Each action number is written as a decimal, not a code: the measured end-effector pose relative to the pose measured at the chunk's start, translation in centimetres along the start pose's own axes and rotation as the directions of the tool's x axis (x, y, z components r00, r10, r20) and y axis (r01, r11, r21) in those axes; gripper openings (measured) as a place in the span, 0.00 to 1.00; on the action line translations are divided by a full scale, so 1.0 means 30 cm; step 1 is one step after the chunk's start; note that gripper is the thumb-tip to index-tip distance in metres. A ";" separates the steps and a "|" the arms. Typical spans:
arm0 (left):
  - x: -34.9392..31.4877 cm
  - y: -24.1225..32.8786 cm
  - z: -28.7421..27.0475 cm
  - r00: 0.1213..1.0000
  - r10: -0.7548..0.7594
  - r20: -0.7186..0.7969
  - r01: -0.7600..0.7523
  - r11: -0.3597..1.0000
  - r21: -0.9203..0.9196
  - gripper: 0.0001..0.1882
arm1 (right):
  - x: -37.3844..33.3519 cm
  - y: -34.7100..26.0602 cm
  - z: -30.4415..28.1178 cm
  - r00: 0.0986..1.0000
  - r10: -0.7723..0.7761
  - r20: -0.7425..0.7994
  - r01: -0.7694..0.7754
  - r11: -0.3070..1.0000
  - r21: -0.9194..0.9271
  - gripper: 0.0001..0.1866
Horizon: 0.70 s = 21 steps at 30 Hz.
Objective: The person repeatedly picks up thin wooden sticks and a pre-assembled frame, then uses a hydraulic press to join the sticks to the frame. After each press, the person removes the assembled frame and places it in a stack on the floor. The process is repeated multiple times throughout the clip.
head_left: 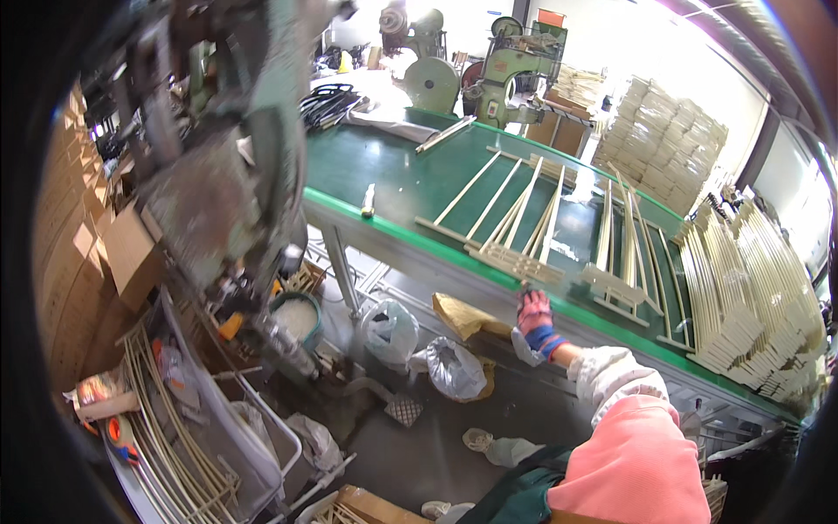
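My right hand (535,316), in a red and blue work glove, reaches to the near edge of the green-topped table (384,196). Its fingers look closed; what they hold, if anything, cannot be made out. Just beyond the fingertips lies the slatted end of a cream rack frame (515,262) with long thin bars. To its right rests another cream frame (620,284), its bars pointing away from me. My left hand is out of view.
A large green press machine (209,192) stands at left. Stacked cream frames (742,297) fill the table's right end. Below are plastic bags (449,367), a foot pedal (403,409) and a grey bin (262,437) of long rods. A small bottle-like object (368,201) stands near the table edge.
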<state>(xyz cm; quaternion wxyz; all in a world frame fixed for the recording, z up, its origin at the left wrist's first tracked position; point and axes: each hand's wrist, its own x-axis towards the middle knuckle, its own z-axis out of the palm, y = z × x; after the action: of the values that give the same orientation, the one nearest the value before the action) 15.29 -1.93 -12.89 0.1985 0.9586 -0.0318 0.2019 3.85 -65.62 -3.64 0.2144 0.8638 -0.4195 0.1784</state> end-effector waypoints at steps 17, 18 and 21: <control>0.126 1.854 0.220 0.591 0.798 -0.116 -0.607 0.345 -0.716 0.15 | 1.028 0.960 -0.319 0.766 0.196 -0.612 0.178 0.850 0.496 0.05; 0.126 1.919 0.200 0.571 0.811 -0.132 -0.619 0.319 -0.718 0.14 | 1.049 1.069 -0.376 0.815 0.282 -0.507 0.139 0.754 0.642 0.03; 0.155 2.133 0.107 0.530 0.815 -0.235 -0.653 0.215 -0.726 0.18 | 0.958 1.332 -0.505 0.911 0.319 -0.261 0.173 0.277 0.945 0.08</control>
<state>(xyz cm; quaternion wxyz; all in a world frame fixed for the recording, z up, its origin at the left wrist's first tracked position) 11.73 -61.92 9.78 0.4462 0.6649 -0.5818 0.1423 -13.31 -98.61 31.99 -0.2745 0.7391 -0.2137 0.5768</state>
